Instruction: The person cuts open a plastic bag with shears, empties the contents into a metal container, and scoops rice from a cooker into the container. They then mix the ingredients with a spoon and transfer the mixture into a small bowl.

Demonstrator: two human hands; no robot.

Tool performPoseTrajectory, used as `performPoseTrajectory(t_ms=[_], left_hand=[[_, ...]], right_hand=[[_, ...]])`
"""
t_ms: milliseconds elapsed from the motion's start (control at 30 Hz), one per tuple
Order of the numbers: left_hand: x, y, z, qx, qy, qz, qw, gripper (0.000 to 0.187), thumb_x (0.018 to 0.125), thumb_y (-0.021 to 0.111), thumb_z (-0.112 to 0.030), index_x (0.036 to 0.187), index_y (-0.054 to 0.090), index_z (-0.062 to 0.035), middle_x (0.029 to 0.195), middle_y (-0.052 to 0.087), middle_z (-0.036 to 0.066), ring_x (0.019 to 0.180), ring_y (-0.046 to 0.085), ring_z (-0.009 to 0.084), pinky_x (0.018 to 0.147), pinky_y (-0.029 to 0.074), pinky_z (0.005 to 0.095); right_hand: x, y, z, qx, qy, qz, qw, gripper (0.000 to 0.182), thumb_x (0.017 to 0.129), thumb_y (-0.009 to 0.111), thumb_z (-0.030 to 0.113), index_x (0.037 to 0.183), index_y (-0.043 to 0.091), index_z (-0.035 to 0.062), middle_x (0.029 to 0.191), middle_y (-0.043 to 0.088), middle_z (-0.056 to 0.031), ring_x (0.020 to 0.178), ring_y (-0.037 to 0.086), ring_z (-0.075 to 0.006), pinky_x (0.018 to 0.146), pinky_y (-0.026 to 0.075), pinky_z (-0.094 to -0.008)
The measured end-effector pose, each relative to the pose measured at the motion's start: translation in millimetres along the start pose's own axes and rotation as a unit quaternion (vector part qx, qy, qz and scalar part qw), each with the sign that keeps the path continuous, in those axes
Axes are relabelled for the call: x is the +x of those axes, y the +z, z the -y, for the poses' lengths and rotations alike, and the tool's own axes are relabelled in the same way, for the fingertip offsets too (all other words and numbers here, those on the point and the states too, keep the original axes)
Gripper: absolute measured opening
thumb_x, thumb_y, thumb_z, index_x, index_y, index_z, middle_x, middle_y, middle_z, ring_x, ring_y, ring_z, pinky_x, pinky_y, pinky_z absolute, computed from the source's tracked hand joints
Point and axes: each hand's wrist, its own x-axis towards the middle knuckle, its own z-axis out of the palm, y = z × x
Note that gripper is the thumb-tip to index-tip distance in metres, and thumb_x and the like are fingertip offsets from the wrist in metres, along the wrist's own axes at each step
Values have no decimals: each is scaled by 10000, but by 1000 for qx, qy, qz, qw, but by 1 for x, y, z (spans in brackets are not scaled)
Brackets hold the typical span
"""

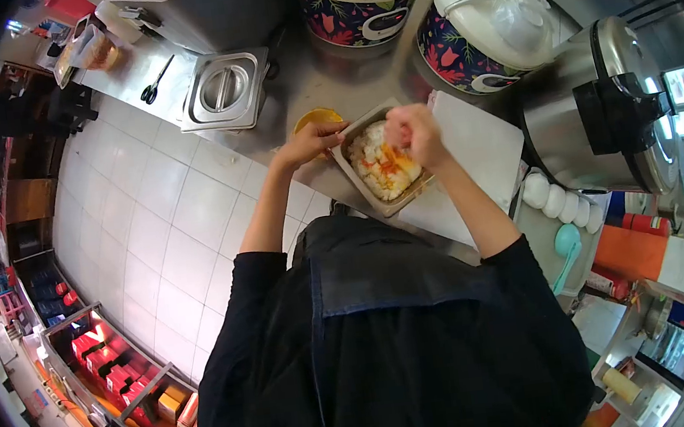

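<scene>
My left hand (pixel 313 143) pinches the pan (pixel 362 187) at its ten o'clock edge; the pan sits at my twelve. My right hand (pixel 414 133) is curled closed over soft, crushable rice (pixel 368 150), its contents hidden. Probably weighty; stiff rim holds best.

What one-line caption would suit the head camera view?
Left hand at the rim of a metal pan of white food with orange patches, closed right hand above it.
</scene>
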Motion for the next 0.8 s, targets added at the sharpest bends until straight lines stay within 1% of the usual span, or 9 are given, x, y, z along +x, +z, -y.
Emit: performPoseTrajectory(t_ms=[100,200,267,367,467,533,600,733,800], left_hand=[[9,-3,2,28,28,7,999,371,861,563,-217,1191,546,-48,814,577,-6,647,495,66,567,438,209],[6,3,-2,4,11,-55,998,333,851,576,-215,1130,586,-34,808,575,-4,671,496,63,573,429,209],[0,11,-3,13,10,-88,996,304,840,590,-221,1075,606,-28,803,576,-4,682,497,62,579,422,206],[1,16,-1,-5,12,-137,990,261,825,607,-222,1000,622,-28,817,577,-4,711,507,69,602,412,207],[9,20,11,-30,19,-182,983,234,806,635,-215,944,609,-28,808,576,2,695,508,71,601,400,205],[8,23,17,-30,18,-214,976,232,791,659,-213,908,601,-22,780,573,9,662,501,64,581,392,198],[11,28,15,-7,74,-277,958,279,779,675,-191,949,544,-12,726,545,-1,622,488,70,571,392,206],[26,44,22,-68,105,-341,932,307,789,663,-165,961,457,-16,746,513,9,646,472,69,580,386,209],[30,62,31,-57,181,-464,865,321,803,642,-138,962,385,-28,795,474,28,697,452,78,613,384,219]], right_hand=[[15,-9,-13,-46,-147,-67,986,405,866,407,211,498,284,96,439,266,17,408,256,-90,420,217,-261],[18,-2,-26,35,-28,-12,999,412,873,397,214,496,286,92,439,279,9,405,256,-94,420,214,-269],[10,-5,-13,-14,-25,-26,999,412,871,404,218,499,278,95,441,266,10,405,249,-91,422,205,-270],[11,-12,3,-18,-149,-37,988,401,854,416,216,499,264,108,449,238,26,415,223,-76,425,186,-260],[14,-22,-32,57,-49,-38,996,407,859,406,222,497,263,104,450,234,29,418,213,-71,426,179,-263],[3,-7,-3,18,-37,4,999,410,863,401,230,499,258,105,454,226,32,419,208,-73,427,177,-265],[-5,7,36,-24,-154,18,988,411,856,405,230,494,250,113,458,223,33,421,212,-78,428,180,-261],[6,-6,-41,-237,-114,-20,965,424,878,363,276,500,274,104,450,254,10,416,216,-67,433,196,-261],[-5,-1,-26,-250,-130,-39,959,428,874,367,270,487,300,98,448,283,0,422,248,-75,432,201,-261]])
